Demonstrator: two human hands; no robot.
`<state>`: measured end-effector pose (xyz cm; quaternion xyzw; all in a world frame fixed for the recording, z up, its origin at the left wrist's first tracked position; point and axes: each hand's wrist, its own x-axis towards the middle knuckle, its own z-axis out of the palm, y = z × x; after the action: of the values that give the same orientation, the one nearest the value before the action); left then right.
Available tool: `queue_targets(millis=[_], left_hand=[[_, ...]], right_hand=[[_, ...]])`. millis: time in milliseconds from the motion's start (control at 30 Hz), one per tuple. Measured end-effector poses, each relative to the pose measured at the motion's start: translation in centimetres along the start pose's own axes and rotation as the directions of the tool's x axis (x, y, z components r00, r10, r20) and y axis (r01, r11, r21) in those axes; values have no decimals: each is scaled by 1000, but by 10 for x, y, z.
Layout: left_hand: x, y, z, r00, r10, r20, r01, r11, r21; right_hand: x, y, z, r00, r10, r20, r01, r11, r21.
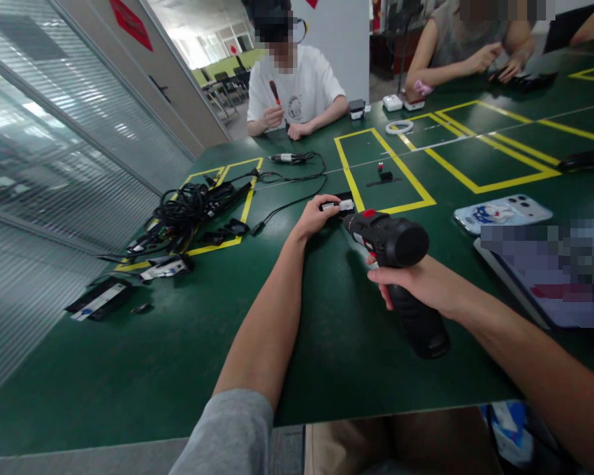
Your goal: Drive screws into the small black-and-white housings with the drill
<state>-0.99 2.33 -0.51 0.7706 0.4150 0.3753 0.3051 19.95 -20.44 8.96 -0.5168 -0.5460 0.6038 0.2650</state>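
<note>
A: Gripping the black cordless driver (393, 243) is the right hand (423, 284), fingers wrapped tight round the handle, nose of the tool pointing away from the person. Confirm?

B: Confirmed. Driver is held above the green table (327, 330), its red-trimmed tip just beside the small black-and-white part (339, 206).

A: Left hand (317, 214)?

B: Fingers closed on that small part, pinning it to the table at the near corner of the yellow-taped box (383, 173). The part sits directly ahead of the driver's nose; whether tip and part touch, cannot tell.

A: Contents of that yellow-taped box?

B: Two small bits (383, 173), one red-topped, one black, near its middle, well apart from the left hand.

A: Left of the box?

B: A second taped outline holding a heap of black cables (191, 208), with flat black pieces (99, 300) lying outside it, nearer the table edge. A probe-like tool (290, 158) with its cord lies beyond the part.

A: Right of the box?

B: A phone (502, 212) face down, and a blurred tablet beside it. A white tape ring (398, 126) lies farther off.

A: Others?

B: One person across the table holds a red-handled tool (274, 91); another works at the far right.
</note>
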Motion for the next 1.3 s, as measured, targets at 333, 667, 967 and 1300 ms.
queue_targets(millis=[333,667,967,1300], left_hand=[[-8,3,4,984,124,-124,-98,975,200],[-19,11,3,958,288,-8,-250,843,477],[-20,14,4,959,281,-29,-233,848,475],[-21,32,5,957,266,-120,-197,891,408]], right_hand=[[-11,5,38,976,-98,-192,-75,682,-728],[-17,22,60,952,-232,-200,-101,378,-920],[-20,22,65,948,-293,-129,-24,337,-941],[-18,-7,54,961,-236,-147,-22,463,-886]])
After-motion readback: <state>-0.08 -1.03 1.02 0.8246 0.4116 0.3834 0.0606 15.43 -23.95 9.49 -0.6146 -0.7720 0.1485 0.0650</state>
